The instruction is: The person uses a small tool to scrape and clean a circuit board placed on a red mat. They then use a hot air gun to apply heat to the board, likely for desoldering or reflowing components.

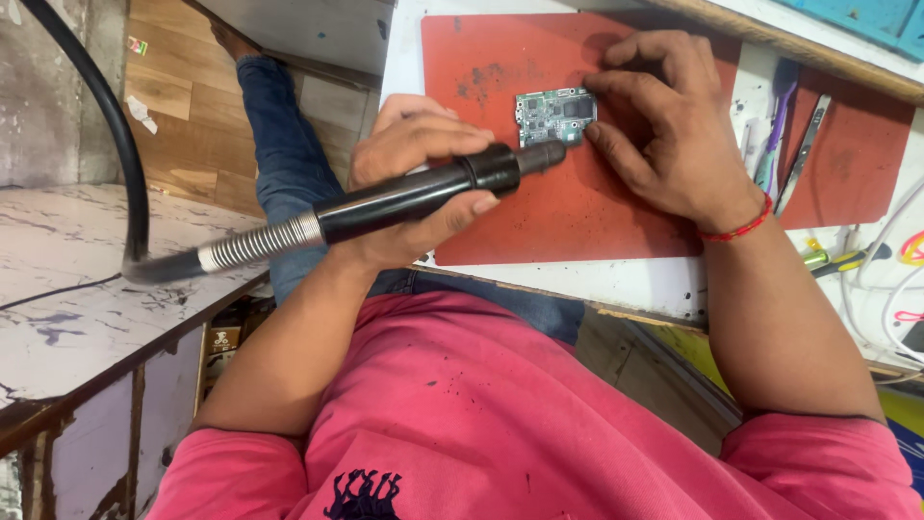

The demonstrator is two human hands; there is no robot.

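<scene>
Far left: a marble-patterned side table [67, 279], with a thick black hose [101, 106] curving down over it into a coiled metal spring sleeve [260, 241]. Next along, the black hot-air handpiece [414, 193], lying nearly level, nozzle [541, 156] aimed right. Left hand [414, 183] wrapped around the barrel, fingers curled over the top, thumb underneath, grip closed firmly on the handpiece. Nozzle tip right at the lower edge of a small green circuit board [555, 117]; touching or just short of it, cannot tell. Board lying flat near the upper middle of a red work mat [510, 221], on a white bench [635, 284]. Right hand [664, 125] arched over the board's right side, fingertips pressing its right edge and corner, pinning rather than gripping, fingers bent and spread. Red thread bracelet [736, 229] at that wrist. Further right, beyond the mat's edge, tweezers [804, 149] and a purple-handled tool [775, 135] lying side by side, then a second red mat [852, 164]. Far right edge: white cables [866, 279] trailing down the bench.
</scene>
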